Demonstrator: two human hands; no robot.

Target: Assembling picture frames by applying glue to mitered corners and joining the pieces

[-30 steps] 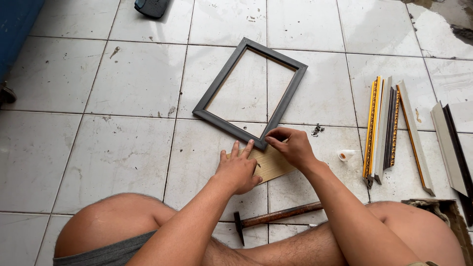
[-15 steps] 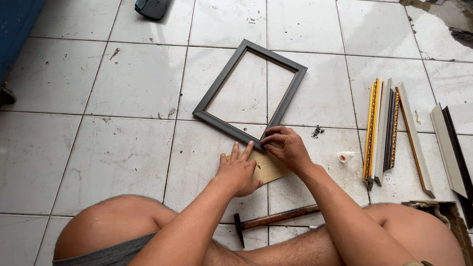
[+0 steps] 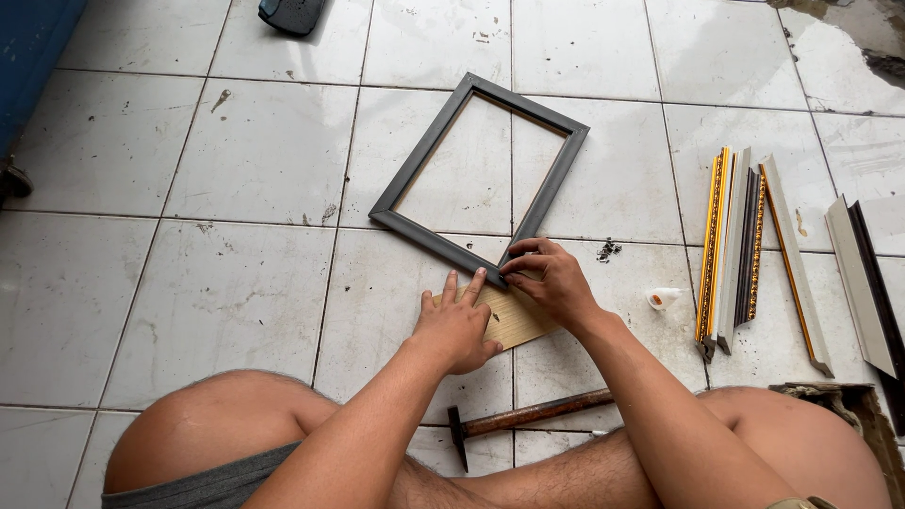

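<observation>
White floor tiles, scuffed and stained, carry everything, and the person sits on them with bare knees to either side. Left hand lies flat, fingers spread, pressing on a thin wooden board. Right hand sits just beside it, fingertips pinched together at the near corner of the dark frame, where frame and board meet; whether something small sits in that pinch I cannot tell. Beyond both hands the frame lies flat and empty. It looks light and stiff, though likely weak at the mitred corners, so it is best held along a rail. The board seems thin, light and a little bendy, easiest to steady with a flat palm. Behind the hands, between the legs, lies a hammer. Right of the right hand are a small white bottle, a few dark bits, and moulding strips.
</observation>
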